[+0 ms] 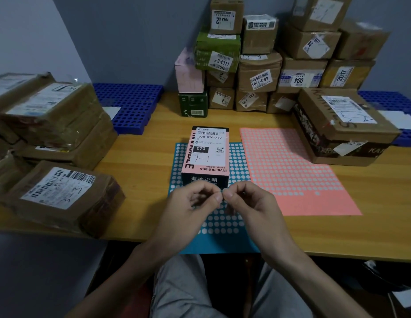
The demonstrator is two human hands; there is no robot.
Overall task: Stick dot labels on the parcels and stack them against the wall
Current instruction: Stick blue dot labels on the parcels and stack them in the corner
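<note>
A pink and black parcel box (205,154) with a white shipping label lies on a teal dot-label sheet (222,221) at the table's middle. Just in front of the box, my left hand (193,205) and my right hand (248,203) meet fingertip to fingertip above the teal sheet. Between them they pinch something tiny and teal, apparently a dot label (222,191). A pink dot-label sheet (291,175) lies to the right of the box. A stack of labelled parcels (257,72) stands against the grey wall at the back.
Brown parcels (55,134) are piled at the table's left end. A large flat carton (339,125) sits at the right, beside the pink sheet. Blue perforated trays (131,104) lie at the back left and far right. The table's front edge (337,255) runs just above my lap.
</note>
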